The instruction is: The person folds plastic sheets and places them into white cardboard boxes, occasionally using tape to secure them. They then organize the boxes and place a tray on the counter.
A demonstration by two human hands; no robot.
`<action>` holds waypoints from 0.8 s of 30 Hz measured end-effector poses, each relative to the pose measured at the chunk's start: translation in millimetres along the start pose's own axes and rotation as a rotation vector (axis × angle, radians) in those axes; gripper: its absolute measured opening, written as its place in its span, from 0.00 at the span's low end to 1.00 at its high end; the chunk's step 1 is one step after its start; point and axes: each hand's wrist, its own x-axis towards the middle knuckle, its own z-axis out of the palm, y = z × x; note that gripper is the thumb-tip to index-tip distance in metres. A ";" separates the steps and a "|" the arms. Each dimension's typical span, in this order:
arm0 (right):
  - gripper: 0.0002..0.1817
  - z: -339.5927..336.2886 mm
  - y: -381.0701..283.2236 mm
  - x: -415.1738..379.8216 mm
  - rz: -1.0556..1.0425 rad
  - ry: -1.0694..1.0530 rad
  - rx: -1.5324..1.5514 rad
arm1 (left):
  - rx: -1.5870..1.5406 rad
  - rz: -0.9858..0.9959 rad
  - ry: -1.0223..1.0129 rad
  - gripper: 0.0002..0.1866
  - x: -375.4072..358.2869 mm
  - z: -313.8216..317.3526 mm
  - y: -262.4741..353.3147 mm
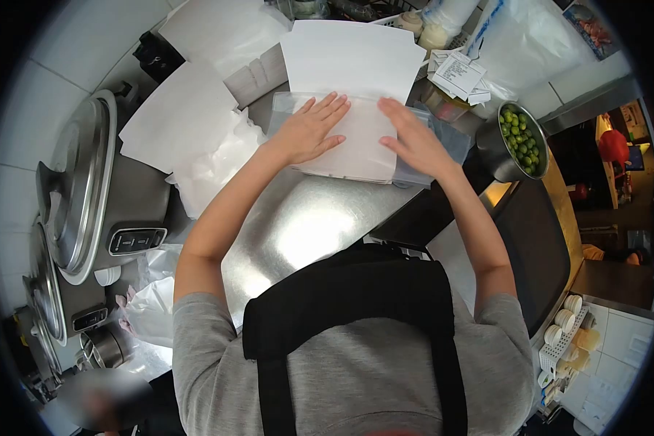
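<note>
A stack of white sheets (pixel 363 156) lies on the steel counter (pixel 301 225), with clear plastic film (pixel 450 138) showing past its sides. My left hand (pixel 312 131) rests palm down over the upper left part of the stack, fingers stretched out and thumb apart. Over the stack's right edge is my right hand (pixel 414 138), its fingers extended towards the left and slightly blurred. Neither hand grips anything. Right behind the stack rises a large white card piece (pixel 352 58) with cut corners.
More white card (pixel 182 109) and crumpled white plastic (pixel 218 160) lie to the left, beside a big lidded cooker (pixel 134 196). On the right stand a steel pot of green limes (pixel 519 138), a receipt (pixel 458 73) and a black mat (pixel 527 247). A blurred person (pixel 102 400) is at lower left.
</note>
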 end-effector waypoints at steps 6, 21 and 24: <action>0.39 41.0 -1.6 16.3 -0.165 -0.278 -0.217 | 0.087 0.030 -0.020 0.37 -4.9 17.9 -8.7; 0.46 64.4 18.1 30.8 -0.173 -0.531 -0.465 | 0.302 -0.001 -0.237 0.40 -9.4 43.6 -11.2; 0.48 64.9 19.2 31.8 -0.179 -0.548 -0.484 | 0.303 -0.028 -0.296 0.41 -8.2 45.4 -9.8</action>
